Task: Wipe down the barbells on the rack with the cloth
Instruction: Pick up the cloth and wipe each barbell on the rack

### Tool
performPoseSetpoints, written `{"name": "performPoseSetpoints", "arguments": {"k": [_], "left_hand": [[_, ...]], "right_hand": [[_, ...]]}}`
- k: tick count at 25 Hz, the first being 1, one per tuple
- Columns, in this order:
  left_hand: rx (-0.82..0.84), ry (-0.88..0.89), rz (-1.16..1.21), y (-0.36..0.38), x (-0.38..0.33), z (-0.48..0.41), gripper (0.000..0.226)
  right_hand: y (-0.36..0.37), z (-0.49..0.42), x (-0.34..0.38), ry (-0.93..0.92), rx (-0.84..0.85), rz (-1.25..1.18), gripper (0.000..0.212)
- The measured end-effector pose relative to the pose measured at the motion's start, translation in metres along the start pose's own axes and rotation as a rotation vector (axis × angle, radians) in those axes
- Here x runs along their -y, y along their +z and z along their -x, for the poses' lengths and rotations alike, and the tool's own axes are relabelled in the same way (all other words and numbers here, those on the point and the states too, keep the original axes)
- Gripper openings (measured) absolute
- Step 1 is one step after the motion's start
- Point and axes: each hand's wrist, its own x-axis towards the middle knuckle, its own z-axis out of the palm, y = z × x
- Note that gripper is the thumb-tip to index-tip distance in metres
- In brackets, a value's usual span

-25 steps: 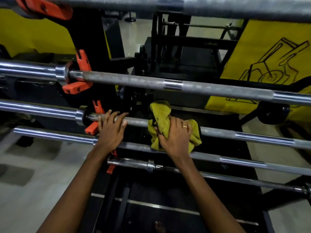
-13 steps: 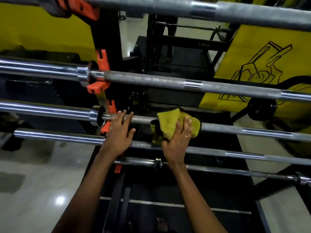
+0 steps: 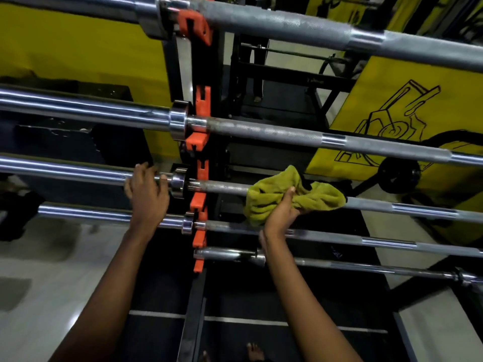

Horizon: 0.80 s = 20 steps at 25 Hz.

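Head view is looking down along a black rack upright (image 3: pixel 217 74) that is carrying five horizontal bars on orange hooks (image 3: pixel 202 105). Top barbell (image 3: pixel 287 24) is crossing the upper edge of the view. Second barbell (image 3: pixel 274 131) is lying below it, its collar just beside a hook. Third barbell (image 3: pixel 222 188) is the one being handled. Fourth barbell (image 3: pixel 339 238) and lowest barbell (image 3: pixel 339 266) are sitting beneath it, nearer the person.

Left hand (image 3: pixel 147 197) is gripping the smooth sleeve of the third barbell just left of its collar, with the fingers curling over the top and the thumb lying across the front. This hand is slightly blurred. Right hand (image 3: pixel 281 214) is clutching the cloth (image 3: pixel 320 198) from beneath, thumb pressing into the fabric. The cloth, olive-yellow and bunched, is wrapping the knurled shaft of the third barbell to the right of the upright, and bare shaft is showing between it and the hooks. Both forearms are reaching up from the bottom of the view, one on each side of the upright.

Yellow wall panel (image 3: pixel 397 79) bearing a black line drawing is standing behind the rack on the right. Pale floor (image 3: pixel 39 296) is showing at lower left, and bare toes (image 3: pixel 254 351) are showing at the bottom edge.
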Motion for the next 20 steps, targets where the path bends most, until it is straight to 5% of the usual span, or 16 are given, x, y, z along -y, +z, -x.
{"name": "performPoseSetpoints", "arguments": {"k": [3,6,9,12,18,20], "left_hand": [[0.044,0.06,-0.082,0.008,0.008,-0.004,0.047],[0.044,0.039,-0.077,0.014,0.008,-0.003,0.051],[0.053,0.03,-0.077,0.013,0.006,-0.002,0.053],[0.079,0.046,-0.064,0.009,0.009,-0.003,0.052],[0.115,0.161,0.084,-0.019,0.045,-0.017,0.035],[0.118,0.168,0.06,-0.032,0.062,-0.025,0.036]], "right_hand": [[0.026,0.002,0.013,0.084,-0.103,0.295,0.097],[0.008,0.004,0.022,0.115,0.07,0.721,0.107],[-0.018,0.004,0.034,-0.054,0.392,1.191,0.103],[0.004,0.04,0.019,-0.384,0.665,1.414,0.089],[0.032,0.048,-0.006,-0.824,0.903,1.545,0.073],[0.037,0.034,0.003,-0.863,0.819,1.6,0.071]]}}
